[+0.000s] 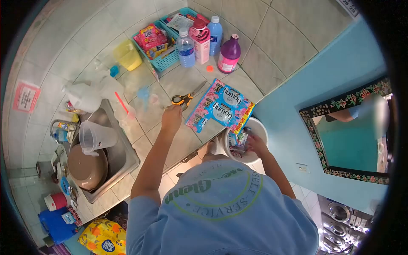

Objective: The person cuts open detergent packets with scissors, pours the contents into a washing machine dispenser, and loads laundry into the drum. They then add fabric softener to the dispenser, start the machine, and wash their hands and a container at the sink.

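Note:
My left hand (172, 118) is closed at the orange-and-black handles of a pair of scissors (182, 100) on the tiled counter. The scissors' blades point toward the upper right. To their right lies a blue and pink strip of Downy sachets (221, 106), flat, with its lower right corner over the counter's edge. Below that corner, my right hand (256, 145) reaches into a white bucket (264, 129). Downy packets (239, 140) show inside the bucket beside my right fingers, which are blurred; whether they grip a packet is unclear.
Bottles, including a purple one (229, 54), stand along the back wall by a teal basket (163, 61) of packets. On the left, a metal sink (127, 159) holds a brown basin (88, 166) and a clear pitcher (97, 137). A framed mirror (314, 127) hangs at right.

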A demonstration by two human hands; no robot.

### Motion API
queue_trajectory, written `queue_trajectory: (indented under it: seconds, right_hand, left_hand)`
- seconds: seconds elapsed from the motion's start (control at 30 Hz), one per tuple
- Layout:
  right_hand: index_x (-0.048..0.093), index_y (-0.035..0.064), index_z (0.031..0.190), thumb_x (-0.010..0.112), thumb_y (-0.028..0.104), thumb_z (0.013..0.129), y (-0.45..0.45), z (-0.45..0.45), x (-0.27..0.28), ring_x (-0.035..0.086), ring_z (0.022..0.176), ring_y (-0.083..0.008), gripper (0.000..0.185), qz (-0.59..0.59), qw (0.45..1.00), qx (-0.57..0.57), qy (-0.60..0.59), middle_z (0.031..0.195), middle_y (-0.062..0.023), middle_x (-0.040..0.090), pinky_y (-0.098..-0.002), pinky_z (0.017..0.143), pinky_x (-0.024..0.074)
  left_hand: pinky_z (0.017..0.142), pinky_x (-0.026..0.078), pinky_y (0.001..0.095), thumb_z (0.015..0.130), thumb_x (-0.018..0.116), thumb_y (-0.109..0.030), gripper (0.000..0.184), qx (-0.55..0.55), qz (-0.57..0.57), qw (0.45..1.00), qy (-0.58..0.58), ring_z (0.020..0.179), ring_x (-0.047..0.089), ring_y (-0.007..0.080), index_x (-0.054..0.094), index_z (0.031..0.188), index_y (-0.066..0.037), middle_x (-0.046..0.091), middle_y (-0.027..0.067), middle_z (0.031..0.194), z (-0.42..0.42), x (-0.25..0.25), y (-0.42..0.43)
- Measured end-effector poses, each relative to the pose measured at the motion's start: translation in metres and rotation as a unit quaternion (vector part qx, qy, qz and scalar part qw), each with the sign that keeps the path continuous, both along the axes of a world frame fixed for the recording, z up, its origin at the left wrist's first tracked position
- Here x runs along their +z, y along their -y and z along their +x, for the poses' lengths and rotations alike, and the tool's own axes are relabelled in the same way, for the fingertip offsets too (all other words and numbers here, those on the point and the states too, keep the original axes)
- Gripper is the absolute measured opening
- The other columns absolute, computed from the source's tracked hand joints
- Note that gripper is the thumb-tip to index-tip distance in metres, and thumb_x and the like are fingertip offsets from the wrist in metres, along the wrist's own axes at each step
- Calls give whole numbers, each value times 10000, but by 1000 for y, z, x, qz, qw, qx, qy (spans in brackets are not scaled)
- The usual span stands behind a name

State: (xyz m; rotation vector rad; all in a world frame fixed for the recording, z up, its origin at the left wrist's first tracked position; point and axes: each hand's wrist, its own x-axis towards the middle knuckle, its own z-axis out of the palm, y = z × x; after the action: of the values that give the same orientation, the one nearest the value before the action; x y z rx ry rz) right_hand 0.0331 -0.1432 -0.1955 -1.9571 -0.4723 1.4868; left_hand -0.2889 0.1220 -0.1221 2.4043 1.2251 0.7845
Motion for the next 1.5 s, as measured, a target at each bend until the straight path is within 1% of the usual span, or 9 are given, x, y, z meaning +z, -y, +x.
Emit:
queue_trajectory:
  seconds: [0.23,0.47,0.57,0.67,0.77,0.97,1.17,1.23,1.5]
  right_hand:
    - [507,113,1127,565,265,903,-57,-3,6,573,918,-197,277,-6,956,-172,-239,1060,-29,583,-376,747,485]
    - [522,121,1059,582,191,889,-64,-9,18,584,856,-168,193,6,970,-128,-207,976,-13,614,-382,745,481]
    - [529,121,1048,576,189,893,-62,-21,17,578,888,-164,175,24,958,-200,-205,992,-21,614,-378,778,465]
    - [546,121,1083,552,202,911,-60,-35,-15,553,926,-182,191,45,851,-393,-345,965,-46,606,-358,852,429]
    - [570,111,1017,572,201,899,-55,-59,-30,586,865,-193,149,83,791,-400,-456,944,-62,612,-326,731,476]
    - [564,65,1008,506,178,936,-84,-110,-2,613,914,-224,146,17,816,-368,-446,938,-92,620,-403,860,500]
    - [549,84,986,543,152,908,-148,-148,-8,605,743,-197,104,16,820,-427,-382,868,-86,608,-359,648,509]
    - [558,134,871,590,174,880,-168,-150,-15,541,588,-138,52,-9,831,-448,-330,776,-37,603,-324,481,415]
    - [559,178,763,638,231,851,-208,-161,6,457,485,-76,130,-72,823,-468,-314,622,39,569,-252,414,297]
  left_hand:
    - [751,471,404,771,599,-114,229,8,73,977,-198,883,582,310,606,963,9,615,168,959,31,-55,-35]
    - [732,475,404,772,598,-119,227,-27,32,966,-254,842,590,310,569,976,-25,614,136,872,34,-37,-51]
    - [675,476,407,715,649,-81,303,-48,-96,989,-103,788,606,325,549,996,-26,621,146,826,21,-24,-49]
    - [589,467,355,694,697,-63,357,-37,-210,976,-53,708,619,266,532,1008,-19,626,125,790,-3,-20,-42]
    - [537,437,276,708,725,-65,396,-4,-434,901,17,635,582,155,530,1049,-13,611,69,739,-21,3,-28]
    - [595,429,212,742,706,-46,388,-50,-530,844,68,674,531,71,533,1084,14,562,4,770,-62,14,7]
    - [610,463,258,738,696,-97,431,-98,-409,907,-8,668,596,122,533,1126,-2,630,55,749,-76,47,23]
    - [629,450,243,745,691,-105,437,-116,-379,918,-12,681,574,106,529,1140,-8,625,38,775,-83,51,26]
    - [690,479,296,730,709,-123,465,-141,-372,917,18,790,635,184,521,1147,-38,654,77,859,-115,48,25]
